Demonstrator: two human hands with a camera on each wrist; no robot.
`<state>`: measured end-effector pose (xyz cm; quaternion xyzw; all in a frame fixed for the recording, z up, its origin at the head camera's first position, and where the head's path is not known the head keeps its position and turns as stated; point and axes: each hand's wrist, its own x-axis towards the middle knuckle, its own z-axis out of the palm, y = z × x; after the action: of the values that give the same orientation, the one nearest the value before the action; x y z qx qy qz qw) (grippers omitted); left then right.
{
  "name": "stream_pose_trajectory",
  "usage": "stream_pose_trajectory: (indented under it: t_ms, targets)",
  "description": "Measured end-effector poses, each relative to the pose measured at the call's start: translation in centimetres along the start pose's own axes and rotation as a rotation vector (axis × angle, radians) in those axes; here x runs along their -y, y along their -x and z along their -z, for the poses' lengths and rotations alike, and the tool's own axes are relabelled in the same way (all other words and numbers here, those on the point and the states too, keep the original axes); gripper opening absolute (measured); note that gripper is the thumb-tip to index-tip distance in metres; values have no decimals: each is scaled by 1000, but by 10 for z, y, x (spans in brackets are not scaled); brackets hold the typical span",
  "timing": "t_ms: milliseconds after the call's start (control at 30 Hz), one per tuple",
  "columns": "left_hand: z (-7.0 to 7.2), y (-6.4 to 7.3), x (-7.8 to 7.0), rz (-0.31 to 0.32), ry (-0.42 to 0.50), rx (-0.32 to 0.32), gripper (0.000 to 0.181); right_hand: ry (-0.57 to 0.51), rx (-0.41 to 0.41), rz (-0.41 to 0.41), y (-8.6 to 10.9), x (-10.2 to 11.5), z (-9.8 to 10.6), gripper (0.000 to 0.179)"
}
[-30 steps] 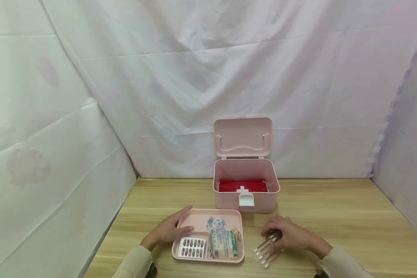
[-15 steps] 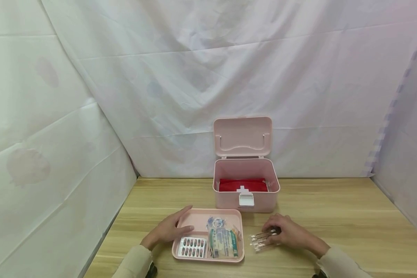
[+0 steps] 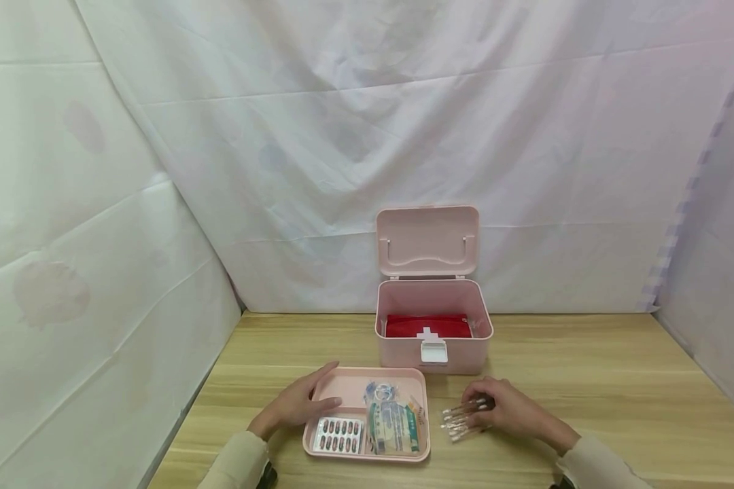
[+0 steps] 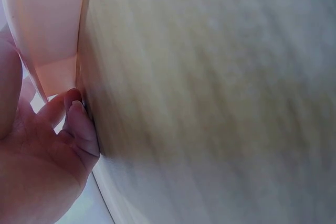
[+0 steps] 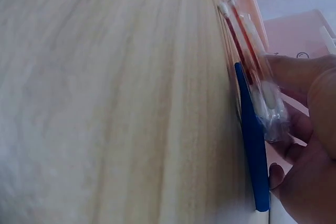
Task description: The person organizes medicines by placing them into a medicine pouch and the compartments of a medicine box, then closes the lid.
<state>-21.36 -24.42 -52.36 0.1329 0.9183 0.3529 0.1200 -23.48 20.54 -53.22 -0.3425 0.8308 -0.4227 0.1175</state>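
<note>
In the head view my left hand is at the left side of a shallow pink tray. Its thumb reaches over the rim, and the other fingers lie along the outer wall and far corner. A blister pack of capsules, a green-and-white packet and a small blue-and-white wrapped item lie in the tray. Just right of it, my right hand pinches several clear-wrapped cotton swabs by one end, white tips pointing left. The right wrist view has a flat, tapered blue thing beside the swabs; its kind is unclear.
Behind the tray stands a pink first-aid box, its lid raised, with a red zipped pouch inside. White cloth hangs behind and along both sides of the wooden table.
The swabs have turned from slanting steeply toward me to pointing mostly left, nearer the tray. My right fingers have shifted slightly. Left hand, tray and box stay put.
</note>
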Motion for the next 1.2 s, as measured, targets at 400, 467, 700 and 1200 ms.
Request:
stream_pose_trajectory:
  t_ms: [400,467,700,1200]
  targets:
    - [0,-1,1,-9,7,1,78,-41,-62,3,0,10,3,8]
    - [0,-1,1,-9,5,2,78,-28,-72,-12,0,13,6,10]
    - [1,0,2,1,0,3,78,-83,-108,9,1,31,11,11]
    - [0,-1,4,-26,-13,13,79,-118,-110,36,-25,75,1,13]
